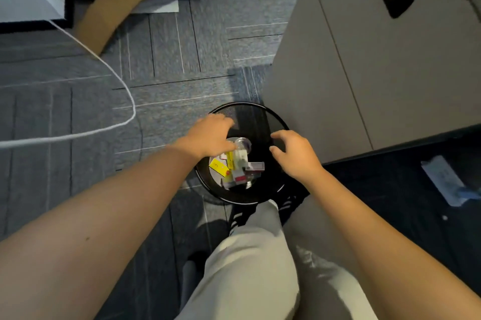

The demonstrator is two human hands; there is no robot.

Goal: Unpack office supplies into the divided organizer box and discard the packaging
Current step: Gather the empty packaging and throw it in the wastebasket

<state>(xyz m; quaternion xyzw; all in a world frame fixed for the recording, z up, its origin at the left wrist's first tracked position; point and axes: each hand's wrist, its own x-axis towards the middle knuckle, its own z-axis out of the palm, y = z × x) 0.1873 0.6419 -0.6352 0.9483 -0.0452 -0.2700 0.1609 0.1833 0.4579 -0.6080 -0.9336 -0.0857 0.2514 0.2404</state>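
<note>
Both hands hover over the bin (270,116): left hand (210,137) and right hand (294,154) with loose fingers, holding nothing. Packaging (234,168) lies below them in the bin, so discarding looks nearly done; organizer unseen.

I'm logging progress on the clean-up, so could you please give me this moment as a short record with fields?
place: grey carpet floor beside a grey cabinet
bin: round black mesh waste bin, standing upright on the floor
bin contents: discarded packaging, yellow, white and red pieces, lying at the bottom
left hand: over the bin's left rim, fingers loosely curled, holding nothing visible
right hand: over the bin's right side, fingers loosely curled, empty
organizer box: not in view
nearby: white cable, flattened cardboard
</note>
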